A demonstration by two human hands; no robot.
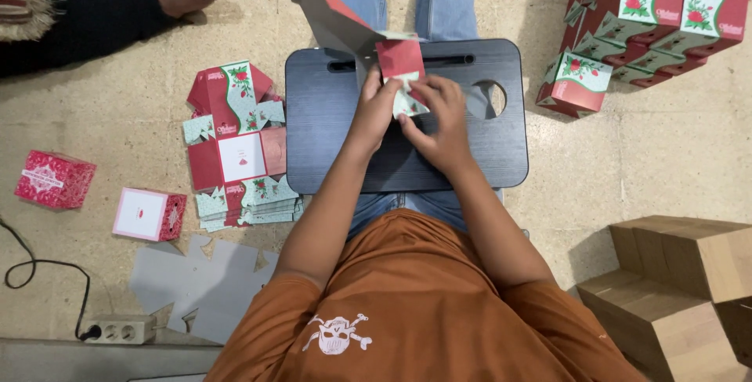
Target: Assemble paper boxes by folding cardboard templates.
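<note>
While I sit on the floor [642,162] with a dark lap desk [329,139] across my legs, a stack of flat printed carton blanks [235,147] lies at nine o'clock of it, and a pile of folded red boxes [650,14] stands at two o'clock. Over the desk's middle I hold a half-folded red carton [352,25], its grey inside turned toward eleven o'clock. My left hand [376,108] grips its lower flap, and my right hand [439,115] pinches the same flap just beside it.
</note>
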